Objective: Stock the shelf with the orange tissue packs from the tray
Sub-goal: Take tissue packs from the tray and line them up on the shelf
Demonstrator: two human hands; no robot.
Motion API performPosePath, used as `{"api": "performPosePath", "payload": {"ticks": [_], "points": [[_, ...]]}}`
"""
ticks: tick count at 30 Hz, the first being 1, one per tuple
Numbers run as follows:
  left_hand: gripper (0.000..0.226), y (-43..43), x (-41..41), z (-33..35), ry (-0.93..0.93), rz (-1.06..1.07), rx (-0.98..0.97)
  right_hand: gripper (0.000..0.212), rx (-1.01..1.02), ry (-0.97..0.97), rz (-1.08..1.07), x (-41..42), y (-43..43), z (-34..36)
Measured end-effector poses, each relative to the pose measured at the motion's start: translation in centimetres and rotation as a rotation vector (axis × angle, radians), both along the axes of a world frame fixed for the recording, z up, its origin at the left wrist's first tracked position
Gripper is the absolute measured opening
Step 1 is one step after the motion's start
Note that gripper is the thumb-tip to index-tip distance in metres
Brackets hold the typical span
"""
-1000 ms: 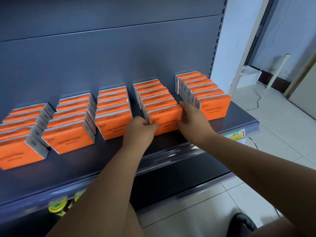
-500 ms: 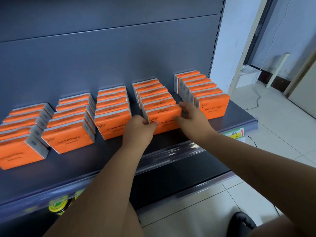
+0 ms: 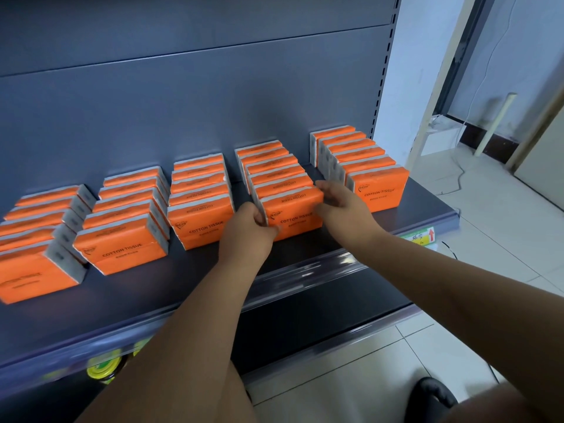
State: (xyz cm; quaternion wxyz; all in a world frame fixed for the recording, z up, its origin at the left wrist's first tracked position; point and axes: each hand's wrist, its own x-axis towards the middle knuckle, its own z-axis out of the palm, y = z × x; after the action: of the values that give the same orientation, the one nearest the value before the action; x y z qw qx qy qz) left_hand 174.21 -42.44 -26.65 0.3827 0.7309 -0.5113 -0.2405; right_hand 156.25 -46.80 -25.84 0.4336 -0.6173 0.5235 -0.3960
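Gripping the front orange tissue pack (image 3: pixel 294 216) on the shelf (image 3: pixel 183 285): left hand (image 3: pixel 247 232) pinches its left edge, right hand (image 3: pixel 346 207) clasps its right corner.

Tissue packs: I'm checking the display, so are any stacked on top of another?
No: the tissue packs all stand on edge on the shelf, in rows one layer high.

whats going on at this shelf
A person is stocking a grey shelf with orange tissue packs. Five rows of them stand on it. The left hand and right hand grip the side edges of the front pack in the fourth row from the left.
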Motion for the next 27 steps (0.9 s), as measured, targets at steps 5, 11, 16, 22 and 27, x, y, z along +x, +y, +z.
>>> {"api": "performPosePath", "payload": {"ticks": [5, 11, 16, 22, 27], "points": [[0.03, -0.1, 0.2, 0.0, -0.046, -0.026, -0.014, 0.027, 0.155, -0.222, -0.128, 0.0, -0.4, 0.9], [0.03, 0.0, 0.2, -0.2, -0.126, -0.08, -0.054, 0.023, 0.162, -0.207, -0.233, -0.3, -0.7, 1.3], [0.029, 0.0, 0.2, -0.2, -0.158, -0.077, -0.052, 0.025, 0.123, -0.146, -0.228, -0.3, -0.7, 1.2], [0.03, 0.1, 0.0, -0.1, -0.189, -0.085, -0.049, 0.027, 0.017, -0.008, -0.24, -0.4, -0.7, 1.1], [0.029, 0.1, 0.0, -0.1, -0.187, -0.081, -0.037, 0.028, 0.002, -0.013, -0.221, -0.5, -0.7, 0.8]]}}
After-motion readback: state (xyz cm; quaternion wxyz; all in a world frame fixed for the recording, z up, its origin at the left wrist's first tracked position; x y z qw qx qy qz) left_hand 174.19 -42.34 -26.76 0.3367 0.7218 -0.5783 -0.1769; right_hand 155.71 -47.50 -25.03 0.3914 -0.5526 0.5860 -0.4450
